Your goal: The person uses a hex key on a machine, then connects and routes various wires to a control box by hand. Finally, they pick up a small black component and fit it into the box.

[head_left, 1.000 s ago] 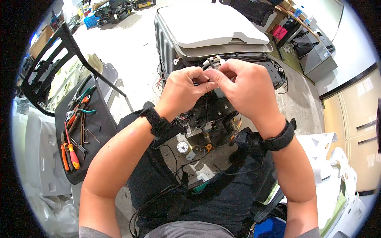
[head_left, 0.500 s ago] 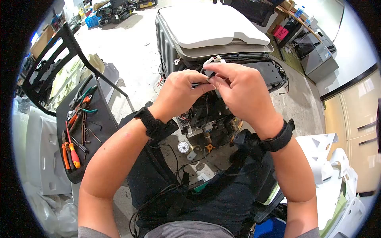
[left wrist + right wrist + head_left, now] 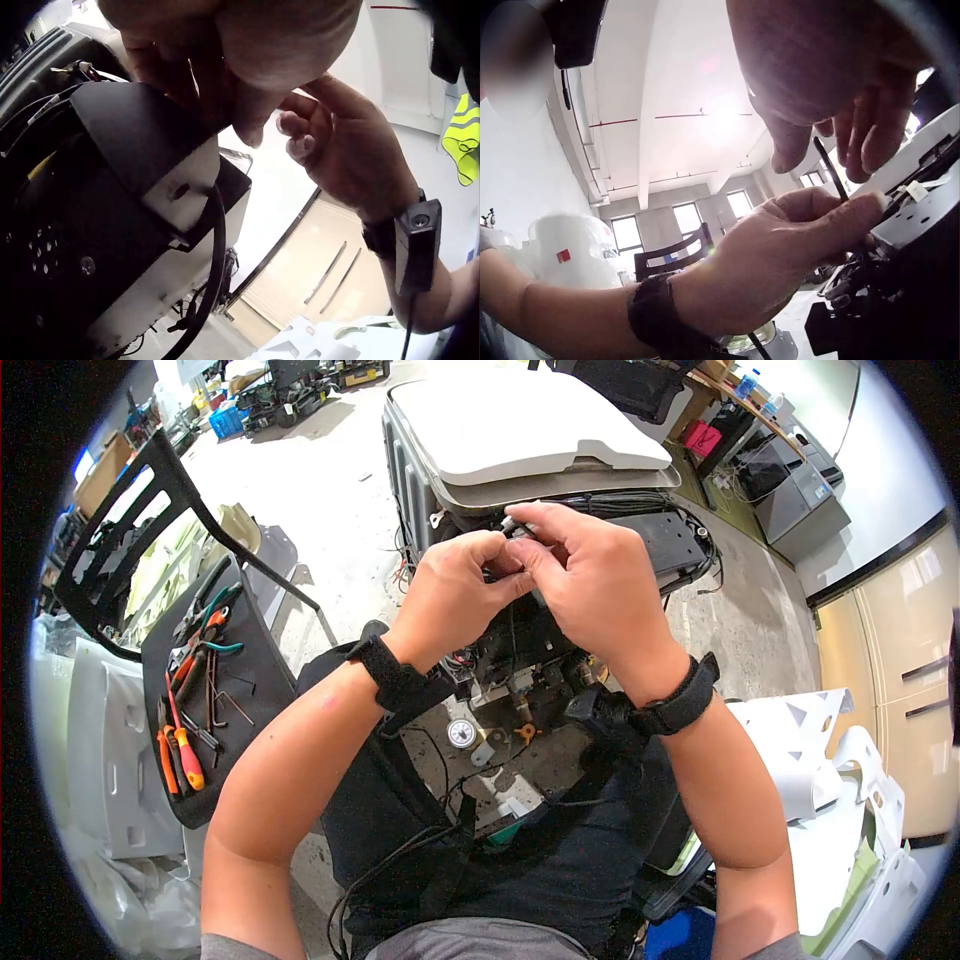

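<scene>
My left hand (image 3: 450,595) pinches a thin black cable (image 3: 829,166) between thumb and fingers; its end sticks up past the fingertips in the right wrist view. My right hand (image 3: 605,575) is close against it, with thumb and fingers bent on either side of the cable end. Whether they grip the cable I cannot tell. Beneath and beyond both hands is a machine with a white cover (image 3: 550,425), a black plate (image 3: 655,545) and bundled wiring (image 3: 620,507). A dark bracket (image 3: 142,127) lies just under my left hand in the left wrist view.
To the left, a black chair (image 3: 160,550) bears pliers (image 3: 168,755), a red-and-yellow screwdriver (image 3: 186,755) and hex keys (image 3: 235,705). A round gauge (image 3: 461,734) and an orange valve handle (image 3: 527,733) sit low between my legs. White panels (image 3: 800,770) stand at the right.
Both hands stay together over the machine. Compared with half a second ago, my right hand has shifted slightly left, and its fingers now cover more of the pale connectors behind.
</scene>
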Motion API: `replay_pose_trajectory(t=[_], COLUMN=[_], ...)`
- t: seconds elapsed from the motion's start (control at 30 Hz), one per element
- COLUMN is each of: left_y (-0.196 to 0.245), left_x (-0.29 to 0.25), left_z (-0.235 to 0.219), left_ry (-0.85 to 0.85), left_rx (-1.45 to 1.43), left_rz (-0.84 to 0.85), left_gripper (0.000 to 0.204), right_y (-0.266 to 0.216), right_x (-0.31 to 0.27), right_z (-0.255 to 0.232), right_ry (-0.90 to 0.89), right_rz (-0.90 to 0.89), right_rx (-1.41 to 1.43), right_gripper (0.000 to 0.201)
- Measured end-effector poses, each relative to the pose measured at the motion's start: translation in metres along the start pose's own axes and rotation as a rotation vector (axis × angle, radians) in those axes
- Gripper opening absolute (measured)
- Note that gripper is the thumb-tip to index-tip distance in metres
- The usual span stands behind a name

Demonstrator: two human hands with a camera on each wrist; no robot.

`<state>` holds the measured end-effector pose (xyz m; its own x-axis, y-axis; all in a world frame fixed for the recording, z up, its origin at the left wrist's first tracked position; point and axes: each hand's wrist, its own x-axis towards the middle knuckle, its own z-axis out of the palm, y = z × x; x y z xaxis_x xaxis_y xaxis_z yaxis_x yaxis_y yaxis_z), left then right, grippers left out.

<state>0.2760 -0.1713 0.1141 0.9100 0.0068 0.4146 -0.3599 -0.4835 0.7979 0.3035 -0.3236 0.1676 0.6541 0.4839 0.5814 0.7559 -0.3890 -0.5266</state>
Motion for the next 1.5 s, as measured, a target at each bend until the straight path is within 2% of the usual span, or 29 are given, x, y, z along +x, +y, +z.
replay_pose_trajectory(t=[0.13,0.2,0.33,0.43,0.6,0.73,0.97,1.07,1.13,1.33,1.5], left_y=[0.001,0.002,-0.006,-0.012,0.004,-0.001,0.0,-0.003,0.0,0.008,0.013], left_x=[-0.003,-0.004,-0.004,-0.002,-0.004,-0.006,-0.008,-0.01,-0.011,-0.015,-0.015], left_z=[-0.008,-0.013,-0.013,-0.007,-0.016,-0.027,-0.029,-0.027,-0.023,-0.018,-0.014], left_ry=[-0.011,-0.069,-0.042,-0.009,-0.078,-0.125,-0.109,-0.138,-0.112,-0.069,-0.076], left_rx=[0.016,0.03,0.077,0.012,-0.014,0.159,0.111,0.189,0.324,0.569,0.711], left_rz=[0.055,0.069,0.078,0.113,-0.015,0.007,0.019,0.032,0.133,0.206,0.214], left_gripper=[0.017,0.02,0.022,0.022,0.019,0.018,0.016,0.015,0.014,0.012,0.011], right_y=[0.001,0.002,-0.003,0.001,0.003,0.006,0.004,0.0,-0.001,-0.001,-0.002], right_x=[0.002,0.002,-0.001,-0.004,-0.005,-0.008,-0.01,-0.011,-0.013,-0.023,-0.031], right_z=[0.001,0.001,0.003,0.002,-0.004,-0.008,-0.015,-0.019,-0.022,-0.028,-0.031], right_ry=[-0.01,-0.078,-0.049,-0.1,-0.053,0.008,0.061,0.085,0.1,0.156,0.163], right_rz=[-0.065,-0.102,-0.076,-0.054,-0.019,-0.019,0.026,0.042,0.05,0.117,0.152], right_rx=[0.017,0.041,0.048,-0.009,0.003,0.053,0.083,0.078,0.068,0.134,0.128], right_gripper=[0.021,0.021,0.017,0.013,0.011,0.012,0.013,0.013,0.013,0.013,0.012])
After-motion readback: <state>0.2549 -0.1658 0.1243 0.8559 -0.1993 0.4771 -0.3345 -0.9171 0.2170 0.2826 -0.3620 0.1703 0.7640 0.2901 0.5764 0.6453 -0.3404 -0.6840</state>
